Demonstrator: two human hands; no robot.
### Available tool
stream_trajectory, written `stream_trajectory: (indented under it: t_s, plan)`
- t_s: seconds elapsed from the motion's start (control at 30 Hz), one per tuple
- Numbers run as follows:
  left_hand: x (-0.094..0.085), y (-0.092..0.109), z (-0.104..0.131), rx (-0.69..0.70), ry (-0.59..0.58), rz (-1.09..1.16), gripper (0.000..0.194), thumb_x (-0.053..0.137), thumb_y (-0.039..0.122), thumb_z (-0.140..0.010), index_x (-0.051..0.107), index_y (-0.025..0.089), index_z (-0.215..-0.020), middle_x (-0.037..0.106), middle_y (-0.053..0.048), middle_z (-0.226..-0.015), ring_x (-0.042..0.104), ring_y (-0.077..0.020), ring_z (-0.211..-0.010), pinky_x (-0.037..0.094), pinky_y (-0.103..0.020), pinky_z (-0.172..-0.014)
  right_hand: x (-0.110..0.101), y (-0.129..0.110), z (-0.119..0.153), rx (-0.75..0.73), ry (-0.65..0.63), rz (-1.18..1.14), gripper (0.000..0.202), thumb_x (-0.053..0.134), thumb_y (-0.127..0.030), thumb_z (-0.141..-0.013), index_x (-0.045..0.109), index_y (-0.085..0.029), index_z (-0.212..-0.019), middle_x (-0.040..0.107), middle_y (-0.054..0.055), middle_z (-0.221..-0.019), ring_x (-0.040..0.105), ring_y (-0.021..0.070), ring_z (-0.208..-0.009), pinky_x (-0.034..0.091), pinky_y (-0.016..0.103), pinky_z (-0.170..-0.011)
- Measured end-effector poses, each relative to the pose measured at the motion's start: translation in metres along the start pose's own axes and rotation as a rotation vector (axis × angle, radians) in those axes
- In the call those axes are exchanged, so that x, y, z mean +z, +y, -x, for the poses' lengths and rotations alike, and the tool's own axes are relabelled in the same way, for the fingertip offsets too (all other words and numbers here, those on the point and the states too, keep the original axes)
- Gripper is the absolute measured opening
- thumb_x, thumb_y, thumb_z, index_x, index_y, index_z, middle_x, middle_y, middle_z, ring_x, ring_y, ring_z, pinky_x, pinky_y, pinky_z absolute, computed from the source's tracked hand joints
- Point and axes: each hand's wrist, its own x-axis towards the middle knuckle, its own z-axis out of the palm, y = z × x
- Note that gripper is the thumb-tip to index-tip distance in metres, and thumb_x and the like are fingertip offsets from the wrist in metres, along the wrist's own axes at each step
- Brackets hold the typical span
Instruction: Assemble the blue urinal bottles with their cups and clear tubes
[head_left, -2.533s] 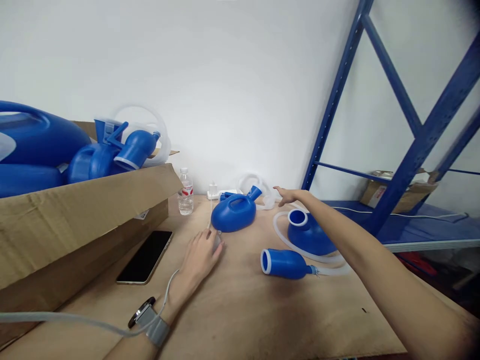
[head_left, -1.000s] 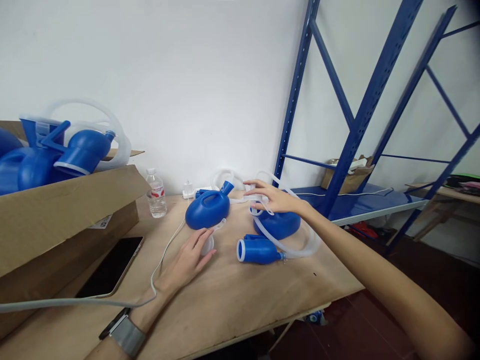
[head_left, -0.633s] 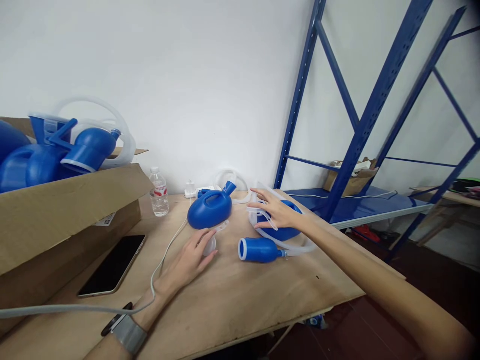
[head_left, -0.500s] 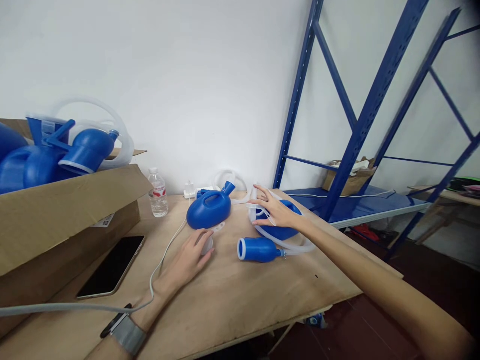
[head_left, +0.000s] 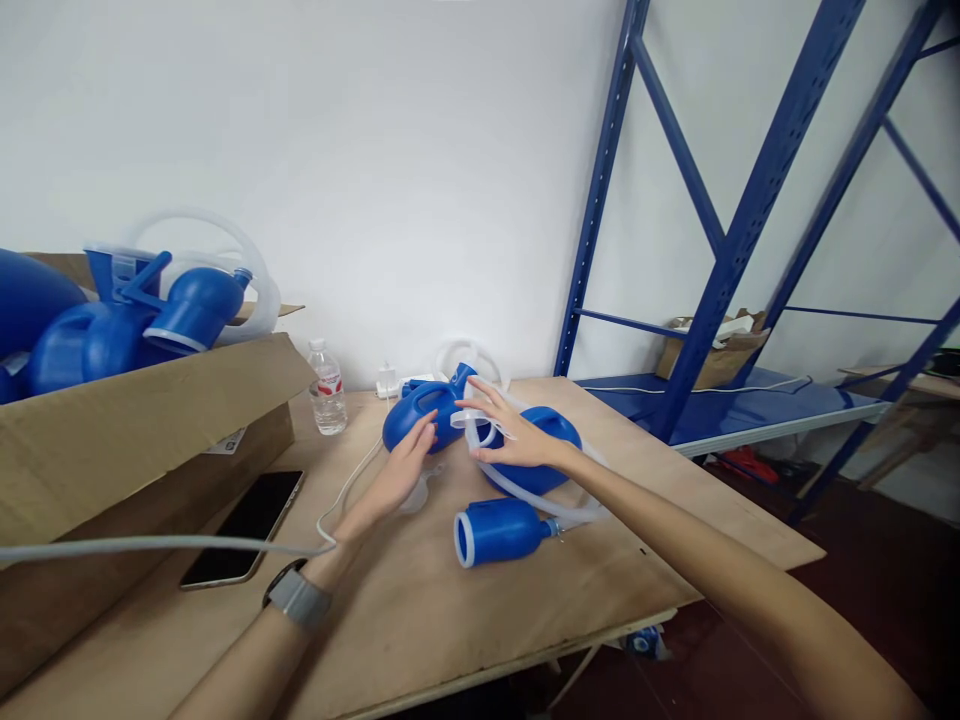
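My right hand (head_left: 514,430) is curled round a translucent plastic lid (head_left: 466,418) on a hose, in front of a blue urinal bottle with a handle (head_left: 551,470). My left hand (head_left: 409,462) has its fingers stretched out, beside another blue urinal bottle (head_left: 412,410); I cannot tell if they touch. Below its fingers, a clear plastic piece (head_left: 416,495) lies on the table. Nearer me, a blue cup-shaped receiver (head_left: 499,532) with a white rim lies on its side, joined to a translucent hose (head_left: 581,515).
On the left, a cardboard box (head_left: 150,420) holds several blue bottles and hoses. A black phone (head_left: 247,530) and a water bottle (head_left: 328,390) are beside it. A white cable (head_left: 172,545) crosses my left wrist. Blue shelving (head_left: 720,300) rises on the right.
My left hand has lifted off the clear plastic piece and moved up toward the left bottle. My right hand has moved left with the lid; the right bottle and receiver also shifted left.
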Motion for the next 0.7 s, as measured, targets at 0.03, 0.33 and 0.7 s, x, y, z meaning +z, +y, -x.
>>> stream_trajectory:
  t_s: [0.03,0.33,0.7]
  plan:
    - [0.002,0.007,-0.005,-0.035,-0.02,0.16,0.065,0.044,0.066,-0.096,0.049,0.025,-0.146,0.058,-0.014,-0.147,0.06,-0.0307,-0.13,0.051,-0.047,-0.105,0.003,-0.005,-0.004,-0.009,-0.023,-0.007,0.083,0.074,-0.049,-0.087,0.033,-0.036,-0.158,0.007,0.008,-0.173,0.013,0.0356,-0.158,0.026,0.058,-0.123]
    - [-0.002,0.01,-0.01,-0.048,0.062,0.713,0.041,0.089,0.045,-0.069,0.065,0.017,-0.087,0.073,-0.003,-0.095,0.073,-0.018,-0.09,0.059,-0.038,-0.094,0.007,-0.009,-0.015,-0.004,-0.098,-0.003,0.092,0.065,-0.053,-0.094,0.01,-0.034,-0.165,0.008,0.007,-0.173,0.009,0.0296,-0.159,0.019,0.053,-0.127]
    - [0.006,0.013,-0.009,0.047,0.228,0.759,0.04,0.093,0.042,-0.063,0.063,0.016,-0.07,0.071,0.0,-0.082,0.07,-0.0157,-0.087,0.058,-0.041,-0.098,0.001,-0.02,-0.016,0.05,-0.122,0.008,0.079,0.06,-0.056,-0.096,0.023,-0.035,-0.163,0.041,0.003,-0.162,0.04,0.0288,-0.149,0.033,0.048,-0.123]
